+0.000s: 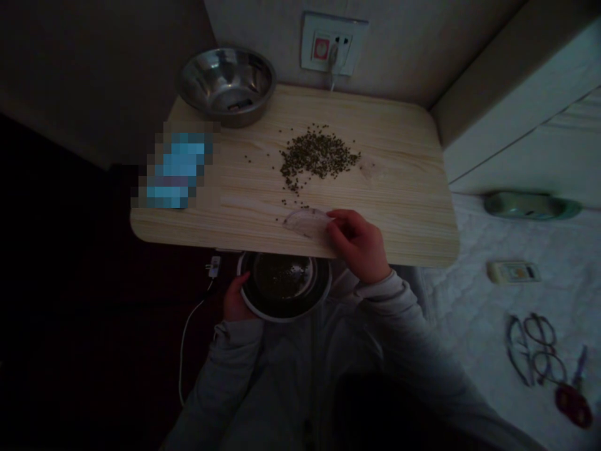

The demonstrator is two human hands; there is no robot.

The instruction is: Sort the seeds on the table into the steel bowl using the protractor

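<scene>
My left hand (238,299) grips the left side of a round bowl (282,318) with a pale rim, held just below the table's front edge. The bowl's inside is dark, with small specks and a shine; its contents are hard to make out. My right hand (357,243) is over the front of the table, fingers pinched on a clear, curved plastic piece like a protractor (307,222), which lies low against the wood. Beyond it spreads a pile of small dark green beans (319,153), with a few strays near the plastic's edge.
The wooden table (399,188) carries a steel bowl (228,88) at the back left and a blurred-out blue phone-like item (178,170). A socket (334,44) with a plug is behind. On the white bed at right are glasses (544,351), a small device (514,272) and a green item (530,205).
</scene>
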